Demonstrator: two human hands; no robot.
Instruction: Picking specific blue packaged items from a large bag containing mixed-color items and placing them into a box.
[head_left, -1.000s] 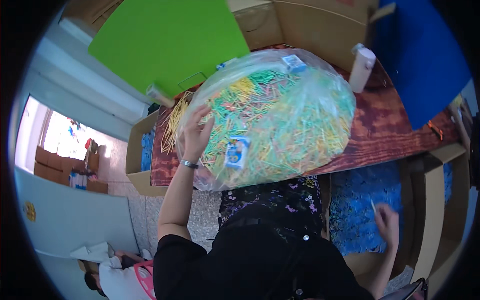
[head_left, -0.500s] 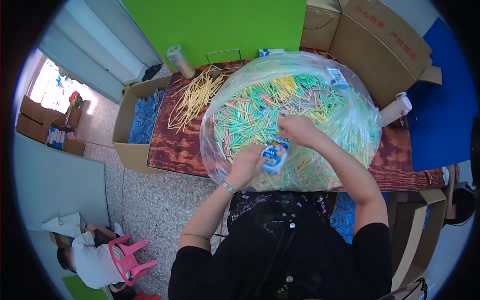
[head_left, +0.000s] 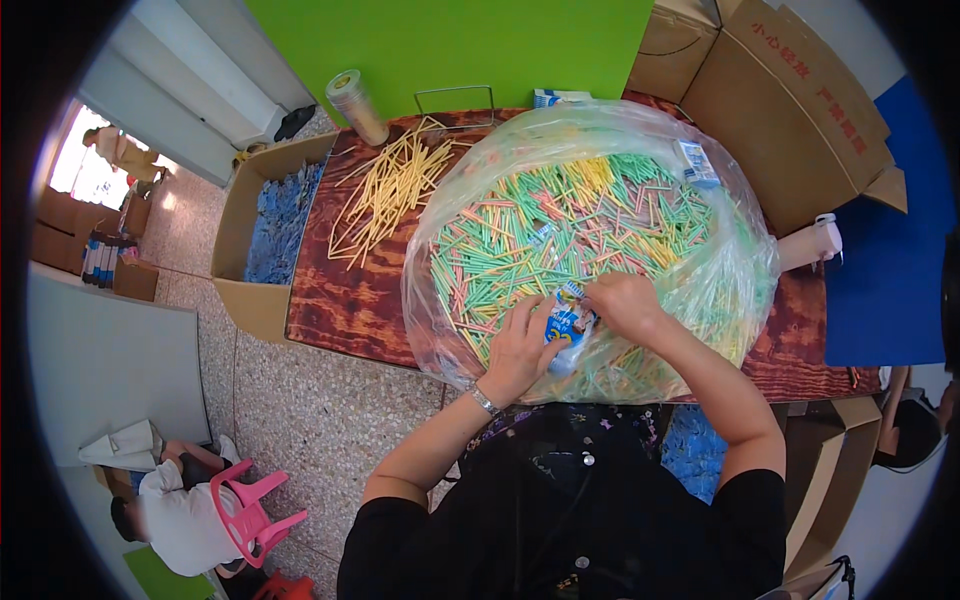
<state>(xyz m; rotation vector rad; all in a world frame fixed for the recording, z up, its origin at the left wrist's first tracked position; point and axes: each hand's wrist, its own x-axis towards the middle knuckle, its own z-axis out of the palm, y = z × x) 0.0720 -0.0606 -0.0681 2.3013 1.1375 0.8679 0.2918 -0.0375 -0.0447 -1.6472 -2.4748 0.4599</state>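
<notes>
The fingers of the left hand (head_left: 516,352) are clamped on a blue-and-white packet (head_left: 566,336), which sits over the near part of a big clear plastic bag (head_left: 424,325). The right hand (head_left: 626,304) meets the packet's upper end, its fingers bent; whether they grip it, I cannot tell. Green, pink and yellow sticks (head_left: 490,240) fill the bag. Beyond, on the worktop (head_left: 335,322), lie loose yellow sticks (head_left: 392,195) near a clear jar (head_left: 356,105); a pale bottle (head_left: 810,244) leans right of the bag.
</notes>
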